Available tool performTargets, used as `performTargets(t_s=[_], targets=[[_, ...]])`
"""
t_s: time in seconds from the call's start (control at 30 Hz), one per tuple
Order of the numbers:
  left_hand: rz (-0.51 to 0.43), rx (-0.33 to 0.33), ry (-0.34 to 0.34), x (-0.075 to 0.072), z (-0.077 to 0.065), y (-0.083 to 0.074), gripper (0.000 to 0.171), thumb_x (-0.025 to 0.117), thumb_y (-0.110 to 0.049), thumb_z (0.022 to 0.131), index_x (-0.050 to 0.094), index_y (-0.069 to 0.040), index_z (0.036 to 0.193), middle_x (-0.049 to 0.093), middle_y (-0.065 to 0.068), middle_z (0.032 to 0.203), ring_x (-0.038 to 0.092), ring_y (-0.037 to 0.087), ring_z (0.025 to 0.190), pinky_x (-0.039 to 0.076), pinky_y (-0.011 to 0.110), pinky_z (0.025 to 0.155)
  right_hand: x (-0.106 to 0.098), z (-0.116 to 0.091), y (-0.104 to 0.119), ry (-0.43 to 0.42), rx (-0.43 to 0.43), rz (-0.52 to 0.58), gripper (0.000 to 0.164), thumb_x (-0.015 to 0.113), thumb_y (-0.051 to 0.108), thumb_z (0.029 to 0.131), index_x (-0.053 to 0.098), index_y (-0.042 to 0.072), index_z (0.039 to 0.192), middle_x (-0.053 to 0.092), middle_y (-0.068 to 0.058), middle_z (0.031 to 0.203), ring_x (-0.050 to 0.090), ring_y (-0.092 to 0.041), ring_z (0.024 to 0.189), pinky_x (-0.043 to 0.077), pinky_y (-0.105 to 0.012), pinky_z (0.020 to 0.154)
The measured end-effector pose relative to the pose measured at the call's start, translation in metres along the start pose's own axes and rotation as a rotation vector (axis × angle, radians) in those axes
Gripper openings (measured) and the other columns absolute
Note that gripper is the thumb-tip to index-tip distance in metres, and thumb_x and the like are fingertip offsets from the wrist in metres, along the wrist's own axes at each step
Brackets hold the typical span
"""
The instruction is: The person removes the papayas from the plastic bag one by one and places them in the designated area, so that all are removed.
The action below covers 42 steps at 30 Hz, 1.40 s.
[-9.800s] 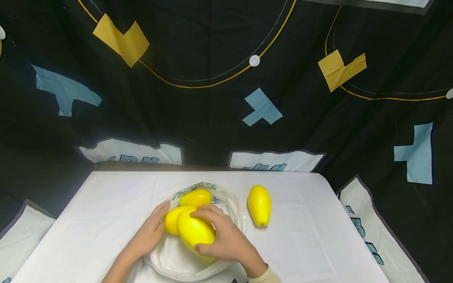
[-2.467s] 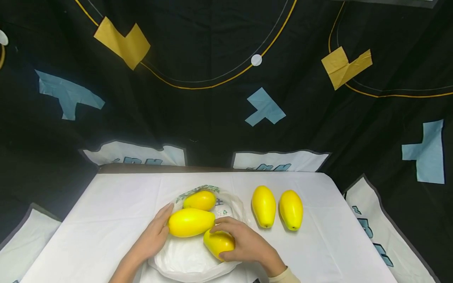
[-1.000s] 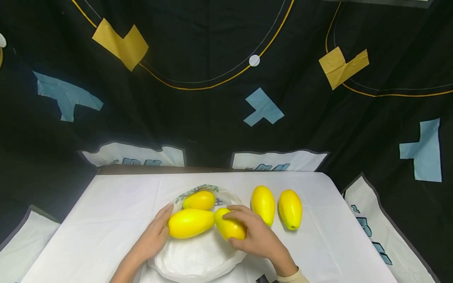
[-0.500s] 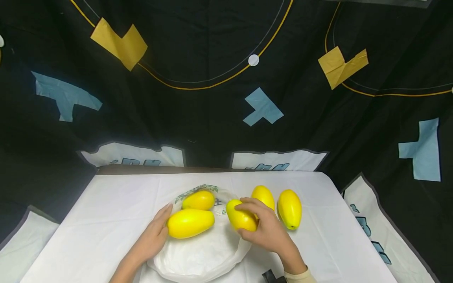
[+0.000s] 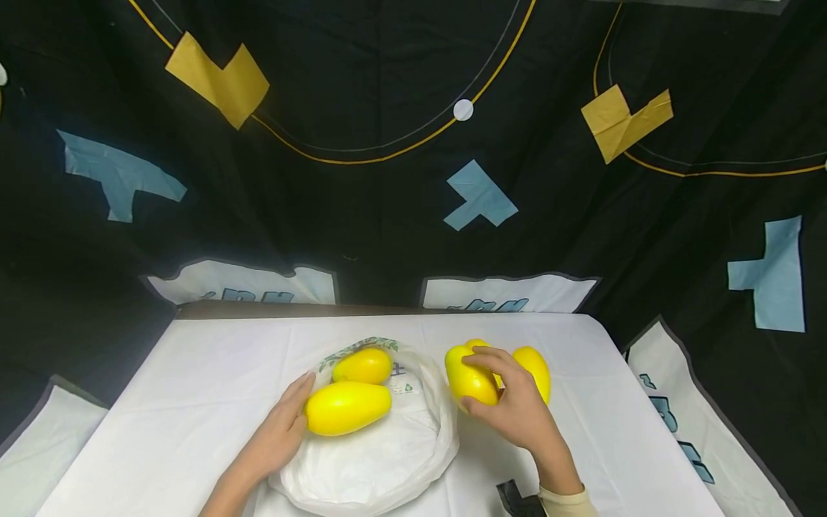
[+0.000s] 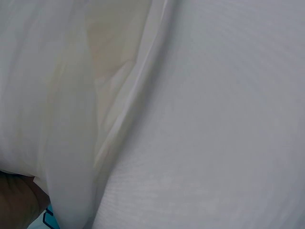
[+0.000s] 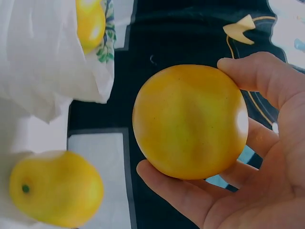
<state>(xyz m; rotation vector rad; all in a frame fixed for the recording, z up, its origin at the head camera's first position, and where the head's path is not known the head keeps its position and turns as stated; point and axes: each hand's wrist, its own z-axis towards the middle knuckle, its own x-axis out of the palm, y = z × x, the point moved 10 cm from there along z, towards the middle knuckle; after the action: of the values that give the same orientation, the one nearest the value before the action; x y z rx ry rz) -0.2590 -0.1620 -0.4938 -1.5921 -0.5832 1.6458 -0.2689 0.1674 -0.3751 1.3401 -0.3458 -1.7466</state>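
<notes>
My right hand grips a yellow papaya, held up off the table to the right of a white plastic bag. In the right wrist view, thumb and fingers curve round this papaya. Two papayas lie in the bag's open mouth, a nearer one and a farther one. On the left, my left hand rests with straight fingers against the bag's side, fingertips close to the nearer papaya. The left wrist view shows mostly bag film.
Two papayas stand on the white tablecloth right of the bag: one mostly hidden behind the held fruit, another partly behind my right hand. A black curtain rises behind the table.
Earlier, another papaya was moved from the bag to the table's right side. Since then my right hand has carried a further papaya rightward out over the bag's rim. My left hand stays put.
</notes>
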Motion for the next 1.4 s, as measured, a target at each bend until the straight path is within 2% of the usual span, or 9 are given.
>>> performTargets(t_s=[0.2,0.47,0.9,1.13,1.4], targets=[[0.002,-0.001,-0.001,0.001,0.0,0.0,0.058,0.039,0.004,0.096,0.025,0.003,0.152,0.02,0.021,0.158,0.019,0.041,0.144,0.017,0.06,0.114,-0.016,-0.002,-0.012,-0.049,0.028,-0.047,0.053,0.086,0.014,0.069,0.067,0.022,0.118,0.056,0.0,0.134,0.05,-0.02,0.119,0.057,-0.036,0.08],[0.002,-0.013,0.002,0.001,-0.001,0.0,0.058,0.039,0.003,0.096,0.025,0.002,0.152,0.02,0.02,0.158,0.018,0.04,0.144,0.017,0.059,0.115,-0.036,-0.005,-0.031,-0.084,0.099,-0.043,0.052,0.085,0.013,0.072,0.066,0.018,0.121,0.053,-0.001,0.136,0.057,-0.026,0.113,0.059,-0.04,0.08],[0.009,-0.028,0.017,0.002,0.001,0.004,0.059,0.039,0.002,0.096,0.023,0.001,0.153,0.018,0.02,0.159,0.017,0.039,0.145,0.017,0.059,0.115,-0.066,-0.012,-0.062,-0.169,0.235,-0.108,0.052,0.081,0.011,0.075,0.064,0.013,0.124,0.05,-0.009,0.139,0.049,-0.033,0.121,0.047,-0.057,0.097],[0.007,-0.025,0.014,0.001,0.002,0.006,0.059,0.039,0.002,0.096,0.023,0.001,0.153,0.018,0.019,0.159,0.017,0.038,0.145,0.017,0.059,0.115,-0.076,-0.018,-0.078,-0.198,0.336,-0.113,0.054,0.079,0.01,0.077,0.061,0.009,0.128,0.047,-0.013,0.142,0.045,-0.036,0.126,0.043,-0.057,0.102],[0.001,-0.018,0.012,0.001,0.001,0.004,0.058,0.039,0.002,0.096,0.024,0.002,0.152,0.018,0.019,0.159,0.017,0.039,0.145,0.017,0.059,0.115,-0.089,-0.027,-0.101,-0.251,0.461,-0.114,0.056,0.078,0.011,0.079,0.057,0.008,0.132,0.043,-0.015,0.145,0.045,-0.04,0.126,0.043,-0.056,0.102]])
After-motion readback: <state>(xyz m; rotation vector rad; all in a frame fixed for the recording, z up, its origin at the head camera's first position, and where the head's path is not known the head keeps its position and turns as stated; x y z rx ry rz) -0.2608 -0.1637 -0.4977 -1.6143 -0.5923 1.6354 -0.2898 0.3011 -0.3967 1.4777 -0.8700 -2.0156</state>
